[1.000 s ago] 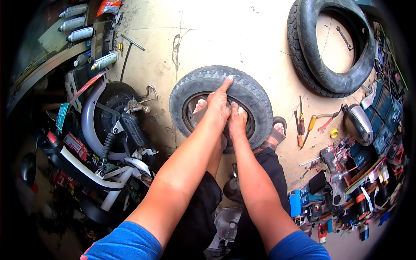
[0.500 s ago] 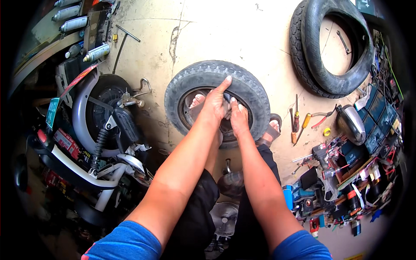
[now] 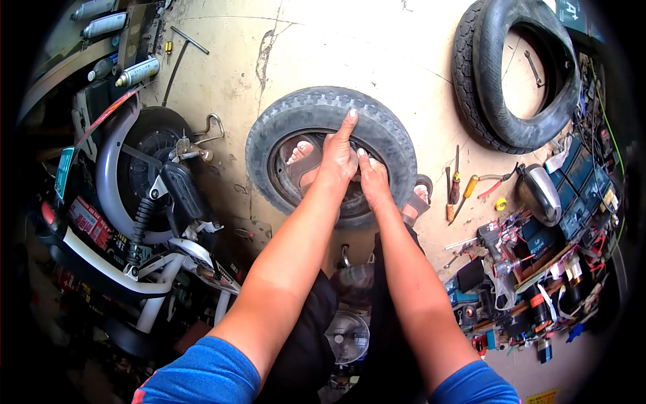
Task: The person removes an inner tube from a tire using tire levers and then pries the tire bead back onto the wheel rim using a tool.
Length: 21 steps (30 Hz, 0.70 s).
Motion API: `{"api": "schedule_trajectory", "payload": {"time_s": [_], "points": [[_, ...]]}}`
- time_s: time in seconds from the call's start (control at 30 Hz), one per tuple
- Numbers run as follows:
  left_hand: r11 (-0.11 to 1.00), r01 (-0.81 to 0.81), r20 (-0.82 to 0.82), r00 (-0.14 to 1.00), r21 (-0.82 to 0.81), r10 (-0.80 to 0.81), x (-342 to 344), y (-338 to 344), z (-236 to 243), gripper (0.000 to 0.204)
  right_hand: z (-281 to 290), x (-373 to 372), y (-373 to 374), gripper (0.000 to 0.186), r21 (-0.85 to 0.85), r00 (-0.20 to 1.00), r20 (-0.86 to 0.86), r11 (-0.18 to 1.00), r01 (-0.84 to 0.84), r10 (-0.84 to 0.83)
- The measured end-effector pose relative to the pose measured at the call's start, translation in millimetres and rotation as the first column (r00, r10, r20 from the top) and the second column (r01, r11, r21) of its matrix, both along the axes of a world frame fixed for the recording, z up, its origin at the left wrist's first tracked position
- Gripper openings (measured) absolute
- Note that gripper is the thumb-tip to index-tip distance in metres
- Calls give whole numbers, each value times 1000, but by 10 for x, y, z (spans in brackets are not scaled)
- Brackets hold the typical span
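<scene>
1. A small tyre [image 3: 316, 111] lies flat on the concrete floor [image 3: 350, 47], just ahead of the person's knees, near the middle of the head view.
2. The left hand [image 3: 338, 156] rests on the tyre's far inner edge, its index finger stretched straight out over the tread and the other fingers curled down into the opening; it presses on the rubber rather than closing round it.
3. The right hand [image 3: 372, 176] sits just beside the left, touching it, fingers bent over the same inner edge; whether they grip the bead underneath cannot be told.
4. A sandalled foot [image 3: 301, 158] stands inside the tyre's opening, toes showing left of the left hand.
5. The other foot [image 3: 415, 202], also in a sandal, is against the tyre's right side, partly hidden by the right forearm.
6. A second, bigger tyre [image 3: 515, 74] lies at upper right, well apart from the small one.
7. Between the two tyres, nearer the right foot, lie screwdrivers [image 3: 456, 188] and pliers [image 3: 490, 185].
8. A heap of tools [image 3: 538, 269] and boxes spreads along the right edge.
9. A scooter [image 3: 145, 202], rear wheel and shock showing, fills the left side.
10. Spray cans [image 3: 138, 71] lie at upper left.
</scene>
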<state>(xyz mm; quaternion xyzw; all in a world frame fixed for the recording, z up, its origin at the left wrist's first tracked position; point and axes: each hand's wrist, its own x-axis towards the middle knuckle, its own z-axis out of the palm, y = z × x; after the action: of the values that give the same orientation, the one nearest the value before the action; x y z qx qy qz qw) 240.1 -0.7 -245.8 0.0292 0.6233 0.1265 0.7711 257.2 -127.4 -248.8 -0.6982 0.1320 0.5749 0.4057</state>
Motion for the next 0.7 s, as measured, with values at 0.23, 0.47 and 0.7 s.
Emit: {"api": "schedule_trajectory", "payload": {"time_s": [0.23,0.47,0.7], "points": [[1000,7,-179,984,30,-2,-275,-142,-15,41,168,-100,307,26,-53,369,-454,438,897,-811],[949,203,-303,945,242,-125,-300,-100,113,28,-35,-248,279,11,-40,316,-442,370,928,-840],[996,19,-352,936,87,12,-40,-60,15,28,-276,-201,6,18,-49,329,-556,425,904,-764]]}}
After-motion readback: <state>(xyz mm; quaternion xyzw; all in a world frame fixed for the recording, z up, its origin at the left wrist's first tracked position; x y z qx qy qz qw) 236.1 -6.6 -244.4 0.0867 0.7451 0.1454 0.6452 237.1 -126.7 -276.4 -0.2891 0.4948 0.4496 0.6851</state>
